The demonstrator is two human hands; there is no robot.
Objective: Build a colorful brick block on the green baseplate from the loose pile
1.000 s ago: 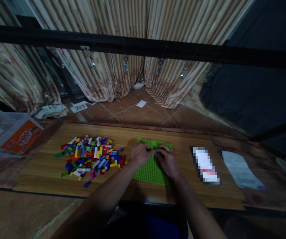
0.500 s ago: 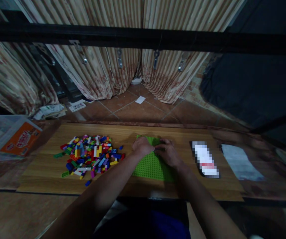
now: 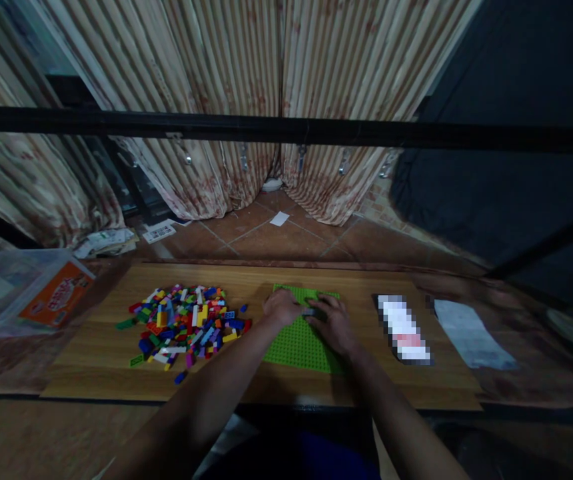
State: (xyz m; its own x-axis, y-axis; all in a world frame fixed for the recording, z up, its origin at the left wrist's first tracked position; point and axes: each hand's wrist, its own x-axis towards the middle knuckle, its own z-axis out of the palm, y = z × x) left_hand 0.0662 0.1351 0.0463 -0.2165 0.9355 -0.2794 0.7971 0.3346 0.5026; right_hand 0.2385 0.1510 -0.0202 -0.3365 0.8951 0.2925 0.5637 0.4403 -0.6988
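Note:
A green studded baseplate (image 3: 296,350) lies on the wooden table. Over its upper left part my left hand (image 3: 282,307) is closed, its fingertips at one end of a small grey brick (image 3: 308,311). Across from it, my right hand (image 3: 334,323) rests over the plate's right side with fingers apart, their tips near the brick's other end. Part of the brick is hidden by the fingers, and I cannot tell whether it is pressed onto the studs. A heap of mixed coloured bricks (image 3: 191,327) sits to the left of the plate.
To the right lie a phone (image 3: 404,330) with a blurred screen and a white sheet (image 3: 474,333). A clear plastic box (image 3: 21,293) with an orange label stands at far left. Beyond the table (image 3: 356,283), a black bar (image 3: 286,128) crosses before striped curtains (image 3: 226,73).
The whole view has shifted, so the table sits slightly lower in the picture. Both hands stay over the baseplate, and the grey brick between them shows more plainly.

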